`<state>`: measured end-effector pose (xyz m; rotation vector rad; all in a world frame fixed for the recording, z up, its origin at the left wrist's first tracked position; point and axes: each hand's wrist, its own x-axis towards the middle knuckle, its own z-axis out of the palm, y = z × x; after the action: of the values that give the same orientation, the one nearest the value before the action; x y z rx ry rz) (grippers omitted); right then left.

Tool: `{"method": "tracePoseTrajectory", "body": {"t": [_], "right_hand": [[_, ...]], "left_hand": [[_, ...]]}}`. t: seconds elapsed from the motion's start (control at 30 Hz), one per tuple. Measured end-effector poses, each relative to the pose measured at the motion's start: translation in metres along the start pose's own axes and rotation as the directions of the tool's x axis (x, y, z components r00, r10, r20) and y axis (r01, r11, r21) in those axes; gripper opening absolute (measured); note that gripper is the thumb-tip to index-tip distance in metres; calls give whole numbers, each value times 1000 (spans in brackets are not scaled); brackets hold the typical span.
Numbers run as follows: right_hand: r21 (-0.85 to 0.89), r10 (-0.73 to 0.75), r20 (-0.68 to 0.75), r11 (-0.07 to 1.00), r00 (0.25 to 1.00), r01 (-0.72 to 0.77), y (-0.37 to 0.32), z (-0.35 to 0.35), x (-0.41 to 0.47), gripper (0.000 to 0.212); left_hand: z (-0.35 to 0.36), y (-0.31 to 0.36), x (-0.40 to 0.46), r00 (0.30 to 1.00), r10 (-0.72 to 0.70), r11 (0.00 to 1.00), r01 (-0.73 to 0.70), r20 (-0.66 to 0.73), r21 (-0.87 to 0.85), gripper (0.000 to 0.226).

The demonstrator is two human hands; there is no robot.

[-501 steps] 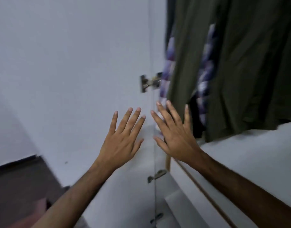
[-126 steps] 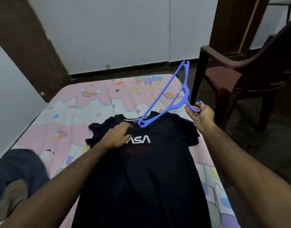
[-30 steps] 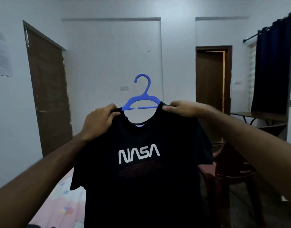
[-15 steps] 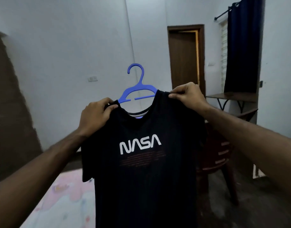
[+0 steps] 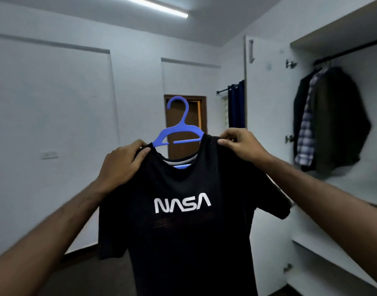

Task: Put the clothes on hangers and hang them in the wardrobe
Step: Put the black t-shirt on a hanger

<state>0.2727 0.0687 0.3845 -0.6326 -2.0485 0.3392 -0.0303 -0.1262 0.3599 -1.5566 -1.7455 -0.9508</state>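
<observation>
Now the person has swung round to the right since half a second back: the chair and bed have dropped out of view, and the open wardrobe has come into sight at the right edge. Closest, both forearms reach up and forward. The left hand pinches the left shoulder of the black NASA T-shirt between thumb and curled fingers; the right hand pinches the right shoulder the same way, slightly higher. The shirt hangs in mid-air between the 2 hands, already on the blue hanger, whose hook stands upright above the collar, tilted a little left. Its right sleeve overlaps the edge of the white wardrobe door, open room lying to the left of the shirt. Further right, inside the wardrobe, 3 or so dark and checked garments hang from a rail, blurred, with bare rail to their right. Farthest back stand a brown door and a dark curtain.
</observation>
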Motion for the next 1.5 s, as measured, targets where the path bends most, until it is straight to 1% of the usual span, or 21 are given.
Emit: {"method": "tracePoseTrajectory", "body": {"t": [0.13,0.17,0.23,0.3,0.43,0.63,0.73,0.8,0.87,0.93,1.0,1.07,1.1,1.2,1.27,1.37,1.5], "right_hand": [[-92,38,-66,995,997,-44,4,-80,44,29],[-125,41,-82,991,996,-51,8,-96,51,26],[-187,52,-110,980,993,-72,21,-127,61,10],[-234,63,-146,968,987,-96,40,-155,65,9],[-317,109,-224,932,968,-179,85,-204,62,10],[-388,147,-344,877,928,-282,168,-265,57,2],[-444,139,-384,839,913,-315,212,-291,67,2],[-471,140,-407,815,903,-339,244,-305,82,7],[-513,151,-434,769,888,-381,271,-321,102,10],[-546,140,-474,727,869,-415,302,-335,121,12],[-600,115,-504,667,856,-443,329,-348,138,11],[-650,111,-503,604,857,-460,357,-361,147,11],[-696,102,-488,555,867,-456,372,-368,150,12],[-840,77,-426,337,902,-425,422,-393,159,17],[-875,76,-412,245,908,-417,457,-410,168,18],[-881,66,-439,162,896,-443,512,-439,184,18],[-862,3,-494,129,869,-491,584,-490,218,18]], "left_hand": [[5,34,78,997,65,998,-63,46,-24,20],[11,42,94,995,82,996,-80,49,-29,20],[28,59,122,991,122,992,-120,48,-41,19],[50,81,143,986,162,985,-159,43,-73,18],[104,131,182,974,222,965,-212,52,-154,20],[205,208,241,941,337,910,-318,30,-265,19],[266,233,282,928,371,873,-338,31,-352,28],[310,243,315,920,389,833,-330,46,-445,38],[353,259,354,916,402,798,-339,20,-498,42],[383,280,384,900,435,770,-375,-4,-516,39],[402,305,406,893,450,762,-389,-10,-518,31],[424,328,427,884,466,757,-410,-19,-509,21],[436,339,436,882,471,756,-415,-20,-506,19],[480,375,467,880,473,746,-431,-51,-508,17],[508,402,486,874,477,732,-455,-96,-508,18],[549,446,513,858,498,715,-490,-130,-499,19],[600,507,566,824,547,704,-547,-147,-453,21]]}}
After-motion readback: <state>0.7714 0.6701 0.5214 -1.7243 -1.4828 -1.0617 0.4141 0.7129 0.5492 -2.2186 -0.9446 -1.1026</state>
